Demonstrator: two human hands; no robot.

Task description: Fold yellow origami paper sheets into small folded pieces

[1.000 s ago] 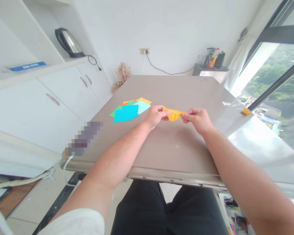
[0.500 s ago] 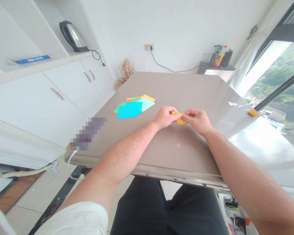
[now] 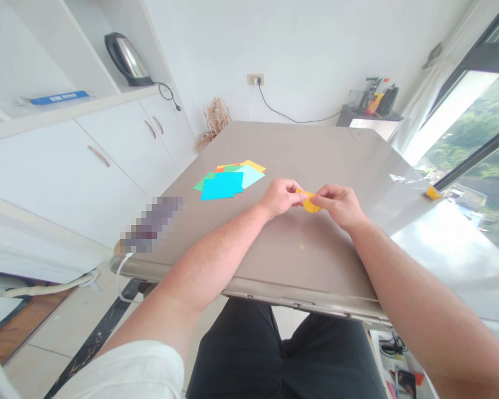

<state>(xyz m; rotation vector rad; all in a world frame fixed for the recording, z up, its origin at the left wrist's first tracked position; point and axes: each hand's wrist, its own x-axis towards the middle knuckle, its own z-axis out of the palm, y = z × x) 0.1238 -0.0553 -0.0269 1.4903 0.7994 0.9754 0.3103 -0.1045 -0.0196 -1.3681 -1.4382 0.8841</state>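
Observation:
Between my two hands is a small folded piece of yellow paper (image 3: 311,204), held just above the table (image 3: 299,249). My left hand (image 3: 280,198) pinches its left side between thumb and fingers. On the opposite side, the thumb and fingers of my right hand (image 3: 340,205) are closed on it too. My fingers cover parts of the paper's upper edge. To the left of my left hand lies a loose pile of coloured paper sheets (image 3: 222,185), with bright blue on top and green, pale mint, orange and yellow beneath.
A folded yellow paper piece (image 3: 433,193) sits at the table's right edge by the window. A blurred-out object (image 3: 152,224) with a white cable lies at the left edge. White cabinets (image 3: 108,166) stand left, with a kettle (image 3: 128,60) on their shelf.
The long, narrow strip that stuck out past both hands along the paper's top no longer shows. The yellow paper now looks more compact. Both hands keep their pinch in nearly the same place.

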